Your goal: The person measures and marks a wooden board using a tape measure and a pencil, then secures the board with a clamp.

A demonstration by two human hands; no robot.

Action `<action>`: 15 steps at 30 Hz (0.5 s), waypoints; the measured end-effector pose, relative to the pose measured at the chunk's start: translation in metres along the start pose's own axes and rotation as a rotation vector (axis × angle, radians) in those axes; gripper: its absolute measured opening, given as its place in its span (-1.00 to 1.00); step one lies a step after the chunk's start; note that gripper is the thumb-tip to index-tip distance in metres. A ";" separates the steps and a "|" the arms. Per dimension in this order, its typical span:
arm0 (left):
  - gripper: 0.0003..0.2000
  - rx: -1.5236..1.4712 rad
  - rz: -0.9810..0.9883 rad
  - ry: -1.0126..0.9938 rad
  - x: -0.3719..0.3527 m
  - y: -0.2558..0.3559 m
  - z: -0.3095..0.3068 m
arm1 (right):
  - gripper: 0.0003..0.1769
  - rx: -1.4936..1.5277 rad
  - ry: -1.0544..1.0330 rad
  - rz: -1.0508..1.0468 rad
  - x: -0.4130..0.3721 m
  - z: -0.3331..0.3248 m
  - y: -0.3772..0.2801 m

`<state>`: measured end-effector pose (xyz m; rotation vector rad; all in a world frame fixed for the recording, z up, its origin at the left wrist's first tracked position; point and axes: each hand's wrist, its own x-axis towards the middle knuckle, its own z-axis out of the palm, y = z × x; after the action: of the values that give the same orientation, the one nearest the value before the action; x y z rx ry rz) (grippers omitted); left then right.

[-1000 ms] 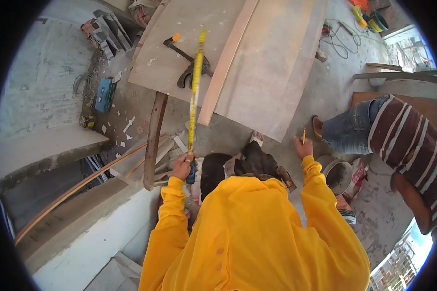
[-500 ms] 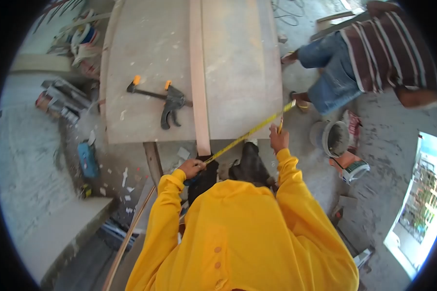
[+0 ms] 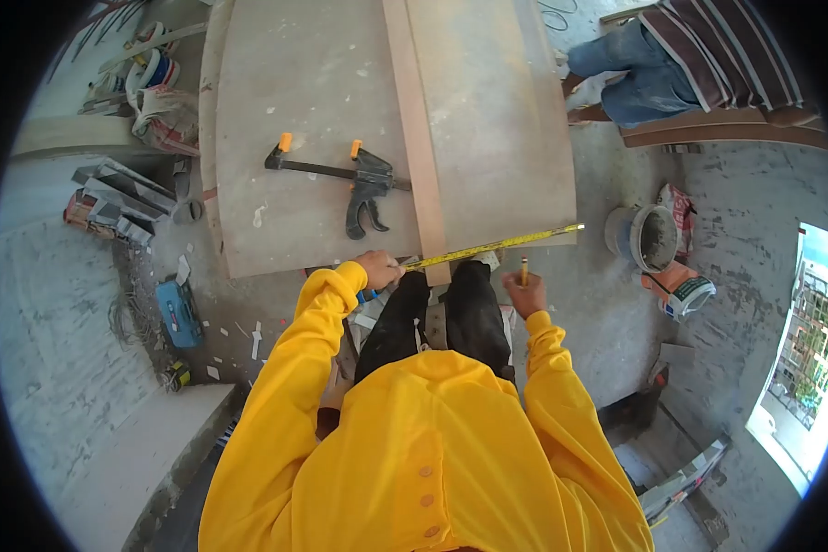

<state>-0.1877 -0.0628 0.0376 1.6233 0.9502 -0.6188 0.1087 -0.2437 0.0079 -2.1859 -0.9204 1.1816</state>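
My left hand [image 3: 379, 269] is closed at the near end of a yellow tape measure [image 3: 488, 250], beside the front edge of a large board [image 3: 304, 212]. The extended blade runs to the right across a long wooden strip [image 3: 416, 138] and along the board's front edge. Its free end reaches the front right corner. Below the blade, my right hand [image 3: 526, 296] grips a short yellow pencil [image 3: 524, 269], held upright and apart from the tape. A black bar clamp [image 3: 366, 189] with orange pads lies on the board, left of the strip.
Another person in a striped shirt [image 3: 722, 55] stands beyond the board's right side. Buckets [image 3: 624, 235] stand on the floor at right. A blue case [image 3: 178, 313] and scattered scraps lie at left. A low ledge [image 3: 170, 437] is near my left side.
My right hand has moved down, away from the tape. The blade now lies flatter, nearer the board's front edge. The view has shifted, and the other person appears farther up.
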 end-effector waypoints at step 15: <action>-0.62 0.170 -0.123 0.094 -0.022 0.022 -0.019 | -0.55 0.091 0.042 -0.135 -0.005 0.146 -0.042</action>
<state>-0.1826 -0.0517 0.0725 1.7665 1.0977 -0.7292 -0.0319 -0.2050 -0.0348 -2.0356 -0.9613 1.0882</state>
